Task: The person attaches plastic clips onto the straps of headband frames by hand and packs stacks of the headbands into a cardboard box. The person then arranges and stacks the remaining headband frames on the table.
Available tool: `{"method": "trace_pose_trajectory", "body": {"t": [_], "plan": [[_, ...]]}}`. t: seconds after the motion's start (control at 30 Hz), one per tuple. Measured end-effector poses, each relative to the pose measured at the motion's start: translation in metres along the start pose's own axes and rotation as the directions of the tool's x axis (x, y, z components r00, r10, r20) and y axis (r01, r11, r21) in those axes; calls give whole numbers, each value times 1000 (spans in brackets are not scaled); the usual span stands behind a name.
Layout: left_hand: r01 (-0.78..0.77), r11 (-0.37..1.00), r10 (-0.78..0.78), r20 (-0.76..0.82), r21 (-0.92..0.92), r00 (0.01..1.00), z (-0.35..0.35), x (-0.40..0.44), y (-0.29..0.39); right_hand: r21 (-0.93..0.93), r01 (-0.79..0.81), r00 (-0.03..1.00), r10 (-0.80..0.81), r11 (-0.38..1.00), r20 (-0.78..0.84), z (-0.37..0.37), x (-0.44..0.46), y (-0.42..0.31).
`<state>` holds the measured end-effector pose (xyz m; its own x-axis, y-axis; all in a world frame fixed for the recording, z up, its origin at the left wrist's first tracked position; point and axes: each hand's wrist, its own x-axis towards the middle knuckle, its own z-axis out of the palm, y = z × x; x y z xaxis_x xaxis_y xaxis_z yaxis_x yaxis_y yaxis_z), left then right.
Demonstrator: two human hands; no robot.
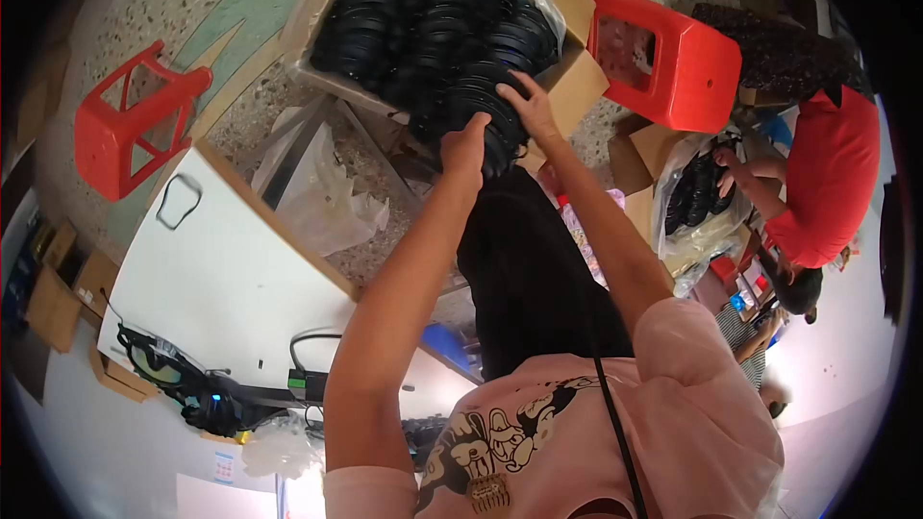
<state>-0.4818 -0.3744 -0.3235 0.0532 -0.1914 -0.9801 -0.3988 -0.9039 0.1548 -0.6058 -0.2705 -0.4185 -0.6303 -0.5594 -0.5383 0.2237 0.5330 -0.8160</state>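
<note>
A row of black ring-shaped pieces (478, 96) lies between my two hands at the near corner of a cardboard box. My left hand (463, 146) presses on the near-left side of the row, thumb up against it. On the right side, my right hand (532, 108) has its fingers curved over the same row. The cardboard box (581, 86) is lined with clear plastic and holds several more rows of black coiled pieces (423, 24). The undersides of the held pieces are hidden.
A red stool (707, 72) stands right of the box, another (120, 135) at far left. A white table (231, 269) carries a black loop and goggles. Plastic sheeting (332, 202) lies below the box. A co-worker in red (832, 183) handles black pieces at right.
</note>
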Motion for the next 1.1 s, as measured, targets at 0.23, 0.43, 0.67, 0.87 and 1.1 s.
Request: {"method": "trace_pose_trajectory", "body": {"t": [0.23, 0.43, 0.67, 0.87, 1.1], "plan": [[40, 965, -7, -128, 261, 992, -10, 96, -27, 149, -320, 947, 322, 936, 11, 47, 13, 106], [21, 991, -7, -108, 136, 994, 33, 117, -39, -43, -238, 969, 240, 970, 49, 6, 40, 96], [-3, 995, 8, -55, 99, 998, 16, 149, -33, -80, -40, 975, 57, 996, 217, -20, 56, 118], [7, 997, -7, 4, 80, 1000, 5, 160, -7, 582, -492, 857, 476, 647, 197, -17, 44, 137], [26, 987, -35, 49, 160, 998, -9, 170, -13, -700, 405, 908, -171, 589, 382, -34, 37, 157]]}}
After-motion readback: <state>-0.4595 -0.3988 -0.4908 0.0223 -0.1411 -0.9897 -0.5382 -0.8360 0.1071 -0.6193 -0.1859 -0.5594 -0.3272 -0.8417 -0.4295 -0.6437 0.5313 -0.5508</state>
